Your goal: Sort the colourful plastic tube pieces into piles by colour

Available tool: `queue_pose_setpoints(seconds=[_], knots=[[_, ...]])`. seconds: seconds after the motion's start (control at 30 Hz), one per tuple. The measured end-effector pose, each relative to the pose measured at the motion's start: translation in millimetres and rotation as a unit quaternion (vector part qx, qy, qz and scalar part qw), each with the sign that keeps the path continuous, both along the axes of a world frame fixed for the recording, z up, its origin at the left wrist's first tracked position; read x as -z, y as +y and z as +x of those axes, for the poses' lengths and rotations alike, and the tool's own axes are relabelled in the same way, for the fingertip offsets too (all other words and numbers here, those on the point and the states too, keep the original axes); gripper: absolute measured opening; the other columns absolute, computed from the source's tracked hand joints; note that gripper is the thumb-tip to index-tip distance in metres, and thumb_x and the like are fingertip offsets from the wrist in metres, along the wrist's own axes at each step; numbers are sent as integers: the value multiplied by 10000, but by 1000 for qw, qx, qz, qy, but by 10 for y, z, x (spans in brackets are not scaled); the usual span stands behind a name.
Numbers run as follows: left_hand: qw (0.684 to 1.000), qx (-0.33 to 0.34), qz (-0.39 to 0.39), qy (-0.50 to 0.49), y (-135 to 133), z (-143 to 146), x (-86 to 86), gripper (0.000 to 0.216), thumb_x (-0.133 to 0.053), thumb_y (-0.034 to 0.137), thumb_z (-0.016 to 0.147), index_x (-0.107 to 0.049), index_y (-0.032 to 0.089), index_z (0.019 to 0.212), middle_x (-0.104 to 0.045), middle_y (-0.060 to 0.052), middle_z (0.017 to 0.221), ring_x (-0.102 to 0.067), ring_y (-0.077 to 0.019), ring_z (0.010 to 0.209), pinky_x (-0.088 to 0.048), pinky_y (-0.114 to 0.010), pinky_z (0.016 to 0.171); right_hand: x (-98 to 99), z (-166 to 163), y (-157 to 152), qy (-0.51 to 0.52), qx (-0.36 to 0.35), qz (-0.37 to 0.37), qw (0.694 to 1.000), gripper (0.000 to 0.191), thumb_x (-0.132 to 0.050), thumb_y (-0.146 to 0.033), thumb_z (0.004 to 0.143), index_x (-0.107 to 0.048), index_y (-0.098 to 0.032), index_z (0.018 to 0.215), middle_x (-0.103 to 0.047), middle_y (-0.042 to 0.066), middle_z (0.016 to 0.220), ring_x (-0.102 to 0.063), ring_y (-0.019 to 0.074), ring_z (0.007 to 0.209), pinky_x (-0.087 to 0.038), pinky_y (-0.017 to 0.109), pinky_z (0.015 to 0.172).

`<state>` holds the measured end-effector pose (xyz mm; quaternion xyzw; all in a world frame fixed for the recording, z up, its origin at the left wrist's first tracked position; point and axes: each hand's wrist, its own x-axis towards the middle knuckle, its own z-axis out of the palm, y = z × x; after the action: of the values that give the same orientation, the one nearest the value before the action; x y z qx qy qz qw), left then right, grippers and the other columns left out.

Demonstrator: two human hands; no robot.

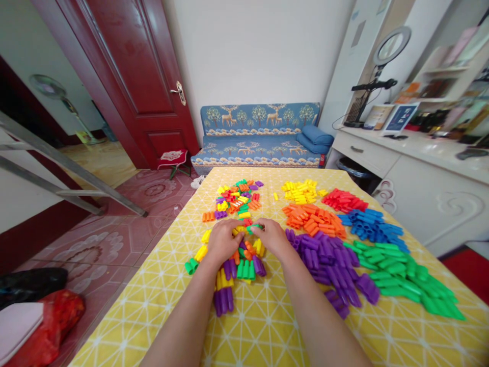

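My left hand (224, 240) is over the near-left pile, its fingers closed on a yellow ribbed plastic piece (239, 231) partly hidden by the thumb. Close beside it, my right hand (272, 235) pinches a small green ribbed plastic piece (253, 229) between thumb and fingers. Below the hands lie mixed pieces made of tubes joined side by side: a green one (245, 269), purple ones (223, 300) and yellow ones (200, 253). Another mixed-colour heap (237, 196) sits just beyond the hands. I cannot tell whether the two held pieces touch.
Sorted piles lie right of my hands: yellow (300, 191), orange (315, 220), red (345, 200), blue (374, 226), purple (330, 260) and green (408, 275). They rest on a yellow patterned tablecloth (263, 326). A blue sofa (260, 145) stands behind the table, a white cabinet (431, 178) at right.
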<state>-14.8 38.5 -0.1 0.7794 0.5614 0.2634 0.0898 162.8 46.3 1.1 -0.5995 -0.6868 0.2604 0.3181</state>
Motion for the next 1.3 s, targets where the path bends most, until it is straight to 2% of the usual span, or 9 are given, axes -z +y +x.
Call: queue_pose_setpoints(seconds=[0.13,0.27,0.53,0.67,0.83,0.97,1.1,1.2,1.3], knots=[[1000,7,4,7,-5,-4,3,271,-640,275,801,-712,276,1062,-712,-25,1103,-614,-210,1055,-437,-333,974,-12,-17,51,38,47,16,998,313,-471,-426,894,-659,-196,793,-665,15,683,-604,147,658,-406,234,613],[1000,17,16,13,-12,-9,-2,272,-649,349,800,-713,265,1051,-720,-34,1078,-623,-225,1021,-452,-335,921,47,-108,42,77,52,13,996,287,-471,-423,898,-642,-196,935,-687,7,724,-623,134,619,-431,225,594],[999,32,16,2,-24,-4,-43,321,-493,436,907,-730,221,903,-738,-53,938,-642,-194,881,-460,-299,807,-4,-228,-65,54,67,50,995,188,-562,-354,832,-688,-220,872,-710,32,828,-644,171,776,-463,266,721],[1000,25,4,-11,-4,-7,-22,246,-547,392,877,-746,265,947,-742,-24,1002,-641,-197,952,-461,-305,867,-80,-226,-78,155,113,91,977,253,-515,-403,850,-651,-218,953,-683,14,778,-625,156,704,-466,250,660],[1000,1,-14,-4,12,-9,-2,228,-572,372,849,-751,291,966,-743,-9,1022,-642,-208,977,-475,-321,887,-315,-135,-202,338,69,79,935,366,-537,-527,813,-636,-186,904,-633,2,693,-559,124,564,-426,216,509],[1000,-10,-14,-2,12,-14,11,243,-568,379,849,-749,283,978,-742,-15,1029,-645,-213,981,-476,-329,896,-445,430,-310,329,85,100,935,403,-602,-542,772,-662,-176,932,-679,39,785,-605,137,645,-466,226,558],[1000,-13,-7,-3,14,-25,31,243,-570,380,847,-750,279,976,-742,-22,1025,-647,-212,979,-481,-326,885,-336,1559,-403,185,262,199,926,407,-620,-499,743,-669,-158,961,-704,93,893,-640,191,776,-494,308,690],[1000,-15,-8,-6,18,-31,40,244,-573,389,845,-750,283,975,-742,-21,1021,-645,-212,981,-478,-326,888,-179,2407,-555,47,411,159,897,349,-596,-440,747,-684,-154,927,-712,132,860,-639,214,741,-459,325,674],[1000,-20,-10,-5,21,-30,40,246,-579,390,841,-749,285,983,-741,-22,1022,-642,-215,983,-474,-330,891,-35,2926,-774,-65,474,90,874,254,-608,-407,733,-707,-204,851,-721,151,883,-631,252,755,-413,348,630]])
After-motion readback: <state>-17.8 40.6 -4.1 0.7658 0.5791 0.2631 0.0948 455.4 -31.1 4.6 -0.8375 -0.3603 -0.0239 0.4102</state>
